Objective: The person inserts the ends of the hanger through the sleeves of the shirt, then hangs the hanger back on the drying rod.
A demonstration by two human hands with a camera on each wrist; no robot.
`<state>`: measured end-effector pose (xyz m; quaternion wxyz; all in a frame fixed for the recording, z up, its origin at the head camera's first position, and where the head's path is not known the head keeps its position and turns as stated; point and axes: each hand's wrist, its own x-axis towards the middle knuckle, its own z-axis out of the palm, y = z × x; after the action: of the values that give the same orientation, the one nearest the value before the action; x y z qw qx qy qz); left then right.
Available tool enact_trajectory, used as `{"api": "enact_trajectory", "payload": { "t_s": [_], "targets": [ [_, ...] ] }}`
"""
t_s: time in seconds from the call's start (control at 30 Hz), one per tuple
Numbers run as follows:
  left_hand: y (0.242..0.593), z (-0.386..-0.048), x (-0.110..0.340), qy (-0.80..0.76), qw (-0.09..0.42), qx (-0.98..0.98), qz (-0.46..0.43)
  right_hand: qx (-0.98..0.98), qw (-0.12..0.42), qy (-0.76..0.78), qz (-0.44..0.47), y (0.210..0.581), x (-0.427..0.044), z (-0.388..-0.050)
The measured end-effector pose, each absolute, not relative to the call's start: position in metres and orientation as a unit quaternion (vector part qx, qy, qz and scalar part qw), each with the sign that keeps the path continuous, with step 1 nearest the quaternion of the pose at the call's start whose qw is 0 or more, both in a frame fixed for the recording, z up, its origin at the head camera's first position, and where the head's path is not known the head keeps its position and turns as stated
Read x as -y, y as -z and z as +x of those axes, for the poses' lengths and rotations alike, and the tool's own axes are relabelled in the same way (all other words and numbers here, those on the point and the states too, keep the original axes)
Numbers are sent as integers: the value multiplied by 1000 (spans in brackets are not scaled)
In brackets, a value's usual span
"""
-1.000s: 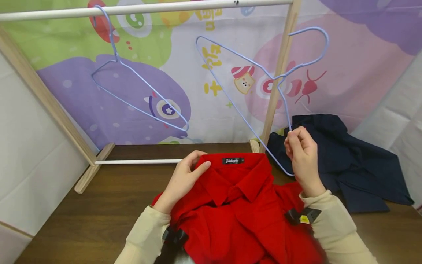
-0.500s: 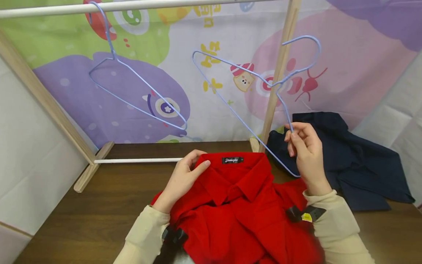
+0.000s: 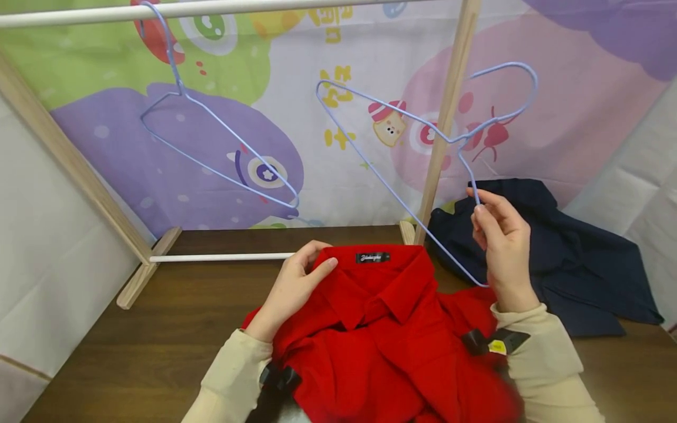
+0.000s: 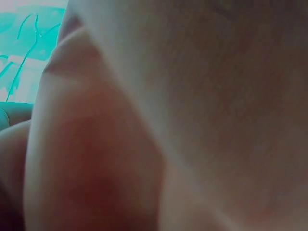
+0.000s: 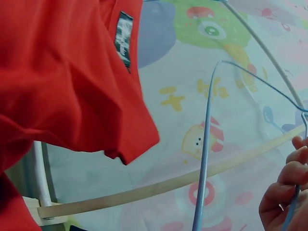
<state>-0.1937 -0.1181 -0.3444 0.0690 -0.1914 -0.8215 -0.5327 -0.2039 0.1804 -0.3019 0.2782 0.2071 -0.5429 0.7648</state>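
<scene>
My left hand [image 3: 293, 291] grips the collar of a red shirt [image 3: 349, 364], thumb in front, at its left side in the head view. The collar opening faces up, with a black label inside. Between thumb and fingers, my right hand [image 3: 505, 252] pinches the side wire of a light blue hanger [image 3: 465, 138]. Its hook points to the upper right, and its free shoulder end is above the collar, apart from it. The right wrist view also has the hanger [image 5: 205, 154] beside the shirt [image 5: 62, 72]. Blurred folds fill most of the left wrist view.
A second blue hanger [image 3: 181, 91] hangs from the white rail [image 3: 254, 8] of a wooden rack. Dark navy clothing [image 3: 576, 264] lies on the brown table [image 3: 174, 346] at the right. Behind stands a cartoon-printed cloth [image 3: 211, 147].
My right hand has moved a little to the right, carrying the hanger with it. The hanger now sits slightly lower in view. My left hand keeps its hold on the collar.
</scene>
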Motion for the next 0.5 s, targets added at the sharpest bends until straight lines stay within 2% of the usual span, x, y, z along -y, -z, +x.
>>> {"api": "enact_trajectory", "payload": {
  "t_s": [0.5],
  "targets": [
    [341, -191, 116, 534, 54, 824, -182, 546, 314, -759, 165, 299, -180, -199]
  ]
}}
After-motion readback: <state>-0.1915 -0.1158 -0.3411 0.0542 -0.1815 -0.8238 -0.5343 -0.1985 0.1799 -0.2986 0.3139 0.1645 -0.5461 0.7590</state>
